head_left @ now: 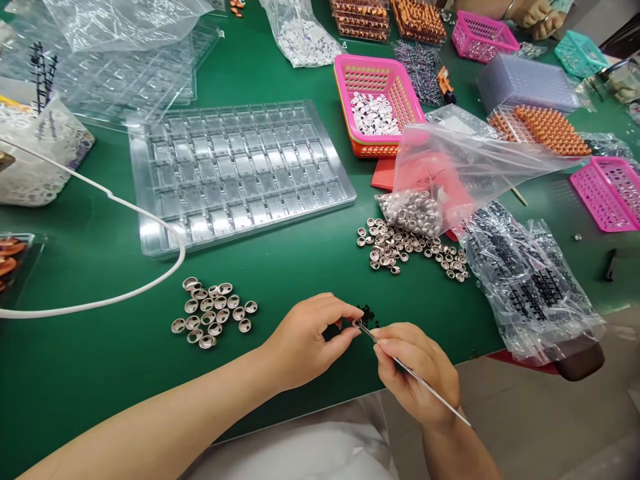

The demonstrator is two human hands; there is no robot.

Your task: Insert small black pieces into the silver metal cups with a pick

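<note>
My left hand [307,340] pinches a small silver ring-shaped metal cap [357,323] between thumb and fingertips, just above the green table. My right hand [417,373] grips thin metal tweezers [400,363], whose tip touches the cap. A tiny heap of black bits [369,313] lies right behind the cap. To the left sits a small group of finished silver caps [213,313]. A loose pile of silver caps [407,247] spills from a clear plastic bag [450,167] further back on the right.
A clear compartment tray [240,167] lies at centre back. Pink baskets [377,100] [607,193], bags of black parts [530,280], orange parts [550,127] and a white cable [100,303] surround it. Another person's hands [543,17] rest at the far right back.
</note>
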